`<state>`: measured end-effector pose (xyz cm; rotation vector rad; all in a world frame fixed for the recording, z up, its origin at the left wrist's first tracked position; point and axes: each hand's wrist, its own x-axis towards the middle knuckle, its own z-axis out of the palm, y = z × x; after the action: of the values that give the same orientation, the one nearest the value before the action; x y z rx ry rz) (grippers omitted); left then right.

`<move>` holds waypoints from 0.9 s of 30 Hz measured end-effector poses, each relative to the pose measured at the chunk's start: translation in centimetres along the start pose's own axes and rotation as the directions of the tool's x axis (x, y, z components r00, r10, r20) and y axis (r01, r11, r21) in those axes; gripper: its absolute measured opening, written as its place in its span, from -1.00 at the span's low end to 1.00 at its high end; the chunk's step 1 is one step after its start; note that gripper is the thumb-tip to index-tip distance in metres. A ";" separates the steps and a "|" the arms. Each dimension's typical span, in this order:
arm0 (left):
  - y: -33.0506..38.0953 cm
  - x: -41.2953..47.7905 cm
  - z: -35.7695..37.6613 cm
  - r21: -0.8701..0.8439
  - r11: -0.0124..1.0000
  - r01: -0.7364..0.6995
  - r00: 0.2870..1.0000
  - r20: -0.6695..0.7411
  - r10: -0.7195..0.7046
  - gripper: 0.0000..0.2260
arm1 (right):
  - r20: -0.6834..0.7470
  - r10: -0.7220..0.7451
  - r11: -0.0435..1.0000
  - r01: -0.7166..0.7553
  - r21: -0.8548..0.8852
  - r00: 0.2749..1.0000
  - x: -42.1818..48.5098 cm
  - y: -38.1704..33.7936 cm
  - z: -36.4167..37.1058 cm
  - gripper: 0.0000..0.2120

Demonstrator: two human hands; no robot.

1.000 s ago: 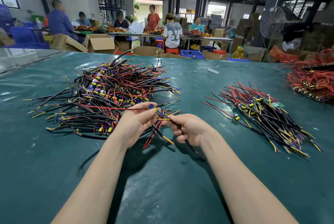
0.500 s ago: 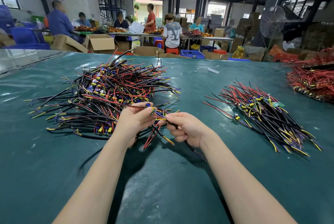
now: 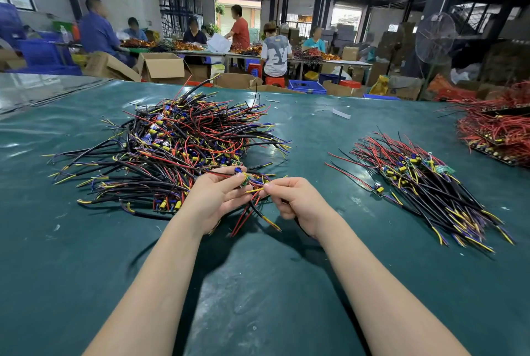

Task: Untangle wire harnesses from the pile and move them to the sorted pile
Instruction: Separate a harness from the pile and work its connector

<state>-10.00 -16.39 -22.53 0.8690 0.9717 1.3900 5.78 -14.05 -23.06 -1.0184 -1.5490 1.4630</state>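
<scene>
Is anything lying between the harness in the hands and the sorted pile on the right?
Nothing visible: only bare table separates the harness, gripped by left hand and right hand, from the sorted pile.

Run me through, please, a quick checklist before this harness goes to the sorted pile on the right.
1. Left hand grips the harness at its small board: ok.
2. Right hand pinches its wires: ok.
3. Harness free of the tangled pile: cannot tell; a red wire runs from the left hand back into it.
4. Table between right hand and sorted pile bare: ok.
5. Sorted pile lies aligned, ready for one more: ok.
</scene>
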 end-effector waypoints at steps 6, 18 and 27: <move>-0.2 -0.2 0.0 -0.046 0.999 0.026 0.998 0.067 -0.023 -0.85 | 0.029 0.083 0.947 -0.087 0.311 0.996 0.0 0.2 0.1 -0.73; -0.5 -0.3 0.9 -0.053 0.995 -0.089 0.996 0.018 0.091 -0.79 | -0.110 0.057 0.959 -0.023 0.283 0.992 0.3 0.4 0.7 -0.73; 0.3 -0.3 0.6 -0.058 0.991 -0.122 0.984 -0.134 0.113 -0.65 | 0.058 0.136 0.971 -0.145 0.190 0.989 0.0 -0.1 0.9 -0.76</move>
<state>-9.53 -16.65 -22.06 0.8044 0.9805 1.5874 4.96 -14.40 -23.04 -1.0022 -1.3565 1.7081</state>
